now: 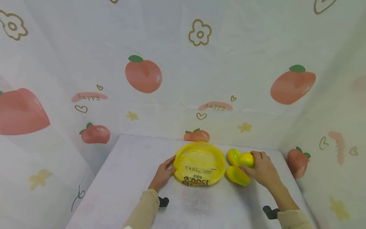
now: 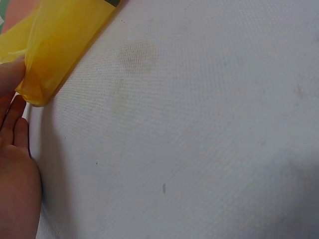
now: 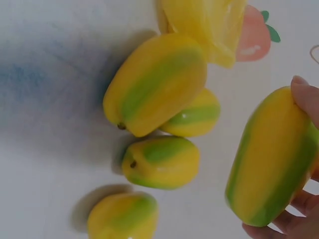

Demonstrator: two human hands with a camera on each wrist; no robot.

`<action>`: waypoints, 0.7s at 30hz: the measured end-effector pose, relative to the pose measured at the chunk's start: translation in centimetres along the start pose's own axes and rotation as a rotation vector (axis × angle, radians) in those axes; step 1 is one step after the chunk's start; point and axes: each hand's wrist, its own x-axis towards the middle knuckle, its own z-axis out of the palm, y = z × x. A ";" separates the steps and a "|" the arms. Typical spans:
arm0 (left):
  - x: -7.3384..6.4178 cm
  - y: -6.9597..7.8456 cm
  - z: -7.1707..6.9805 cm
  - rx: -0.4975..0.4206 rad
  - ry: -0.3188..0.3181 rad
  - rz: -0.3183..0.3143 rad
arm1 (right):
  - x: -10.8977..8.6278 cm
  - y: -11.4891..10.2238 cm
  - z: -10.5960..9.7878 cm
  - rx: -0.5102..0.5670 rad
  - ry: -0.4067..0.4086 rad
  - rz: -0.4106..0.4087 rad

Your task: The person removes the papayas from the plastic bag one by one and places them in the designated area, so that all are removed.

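Note:
A yellow plastic bag (image 1: 200,159) with dark print lies with its mouth spread in a round ring on the white table. My left hand (image 1: 163,173) pinches its left edge, thumb over the plastic and fingers beneath. To the right of the bag, my right hand (image 1: 267,173) grips a yellow papaya (image 3: 271,154) with green stripes. Beside it in the right wrist view are more such papayas: a large one (image 3: 157,84) near the bag, a smaller one partly behind it, another (image 3: 162,162) below, and one (image 3: 124,216) cut off by the frame's lower edge.
The white table (image 1: 137,165) reaches back to a pale curtain (image 1: 171,79) printed with fruit and flowers, which encloses the back and sides. Dark wrist pieces (image 1: 271,212) show at both beige sleeves (image 1: 144,210).

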 end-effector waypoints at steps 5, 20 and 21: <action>0.0 0.3 0.0 0.008 0.001 0.001 | -0.6 1.3 -0.7 0.006 -0.017 0.013; 0.6 -0.4 -0.1 0.028 0.000 0.024 | -2.7 5.4 -0.9 -0.021 -0.003 0.041; 0.6 -0.4 -0.1 0.029 -0.002 0.022 | -2.9 5.5 -0.9 -0.015 -0.018 0.053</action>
